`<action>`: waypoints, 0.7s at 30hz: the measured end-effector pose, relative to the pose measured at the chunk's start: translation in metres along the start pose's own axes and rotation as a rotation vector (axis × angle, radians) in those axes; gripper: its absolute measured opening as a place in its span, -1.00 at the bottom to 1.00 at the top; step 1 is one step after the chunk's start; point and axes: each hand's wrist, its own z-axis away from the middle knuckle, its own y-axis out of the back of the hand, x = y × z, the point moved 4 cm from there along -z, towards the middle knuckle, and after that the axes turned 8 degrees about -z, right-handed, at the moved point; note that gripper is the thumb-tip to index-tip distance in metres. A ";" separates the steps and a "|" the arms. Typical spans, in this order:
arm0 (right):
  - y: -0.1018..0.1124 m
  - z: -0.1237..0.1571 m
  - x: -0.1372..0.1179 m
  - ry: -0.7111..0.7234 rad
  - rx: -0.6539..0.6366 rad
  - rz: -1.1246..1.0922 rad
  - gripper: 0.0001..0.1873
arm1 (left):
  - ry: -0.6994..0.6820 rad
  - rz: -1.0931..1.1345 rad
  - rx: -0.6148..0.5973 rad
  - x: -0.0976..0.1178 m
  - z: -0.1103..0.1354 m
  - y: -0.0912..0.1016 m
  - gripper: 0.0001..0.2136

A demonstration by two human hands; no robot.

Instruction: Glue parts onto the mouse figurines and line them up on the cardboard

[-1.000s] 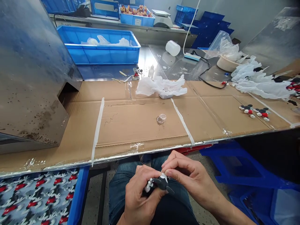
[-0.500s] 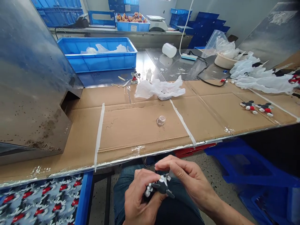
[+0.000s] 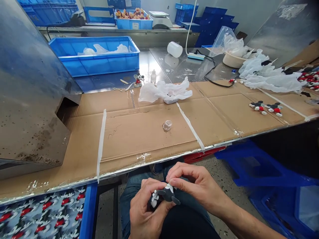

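A small black-and-white mouse figurine [image 3: 164, 196] is held over my lap, below the front edge of the table. My left hand [image 3: 143, 212] is wrapped round its body from below. My right hand [image 3: 194, 186] pinches the top of its head with thumb and fingertips. On the cardboard-covered table [image 3: 139, 132] right above lies a small clear plastic cap [image 3: 167, 125].
A blue bin full of mouse figurines [image 3: 42, 215] sits at lower left. A big metal housing [image 3: 30, 93] stands on the left. A blue crate with plastic bags [image 3: 97, 56], a standing figurine [image 3: 138, 80], crumpled white bags [image 3: 165, 91] and two lying figurines [image 3: 265, 108] are on the table.
The view has shifted slightly, so the table sits a bit higher and to the left. My right fingers have closed in over the figurine's head; both hands stay on it.
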 end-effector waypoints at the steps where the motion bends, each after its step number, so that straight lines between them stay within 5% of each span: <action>1: -0.001 0.001 0.000 0.007 -0.011 -0.010 -0.76 | 0.004 0.010 0.005 0.001 0.000 0.000 -0.73; 9: -0.012 0.005 0.004 0.152 0.014 -0.155 -0.77 | 0.187 0.191 0.176 0.009 0.004 -0.004 -0.81; 16: -0.008 0.004 0.002 0.008 0.088 -0.081 -0.69 | 0.145 0.142 0.212 0.008 0.001 -0.002 -0.81; 21: -0.005 0.003 -0.004 0.048 0.063 -0.028 -0.79 | 0.042 0.052 0.209 0.009 0.002 0.001 -0.79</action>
